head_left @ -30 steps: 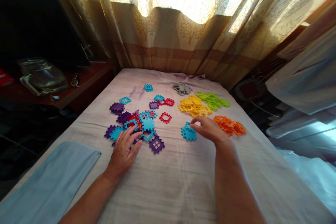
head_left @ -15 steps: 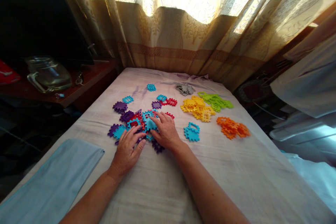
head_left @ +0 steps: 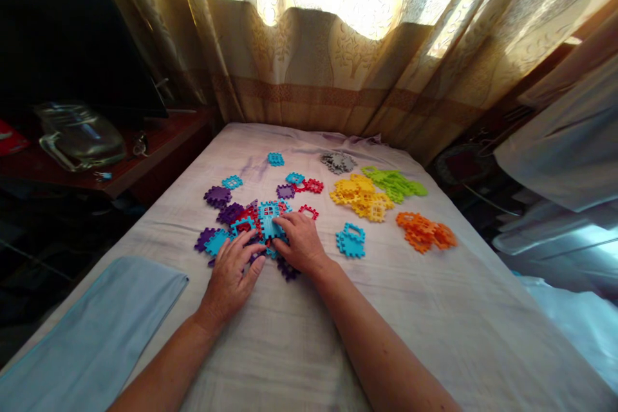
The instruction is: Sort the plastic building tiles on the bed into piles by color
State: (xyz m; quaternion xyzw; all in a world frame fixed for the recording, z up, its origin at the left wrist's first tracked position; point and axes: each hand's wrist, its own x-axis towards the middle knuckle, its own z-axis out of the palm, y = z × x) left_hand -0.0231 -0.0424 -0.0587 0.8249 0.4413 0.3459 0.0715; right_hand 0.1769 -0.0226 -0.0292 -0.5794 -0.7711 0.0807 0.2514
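A mixed heap of blue, purple and red notched plastic pieces lies on the pale sheet, with purple pieces [head_left: 217, 197] at its left. My left hand [head_left: 235, 270] rests at the heap's near edge, fingers spread, holding nothing. My right hand [head_left: 300, 242] has its thumb and fingers closed on the right edge of a blue piece [head_left: 269, 219] with a window pattern, on top of the heap. To the right of that hand lie two overlapping blue pieces [head_left: 351, 241]. A red frame piece [head_left: 309, 211] is just beyond it.
Sorted piles of grey [head_left: 338, 162], yellow [head_left: 360, 196], green [head_left: 396, 184] and orange pieces [head_left: 425, 232] lie to the right. A folded blue cloth [head_left: 96, 328] is at the left. A glass jug [head_left: 82, 136] stands on a side table.
My right hand has shifted slightly, and its fingers have closed on the blue piece, which now shows more fully. My left hand stays nearly in place. The view has tilted slightly.
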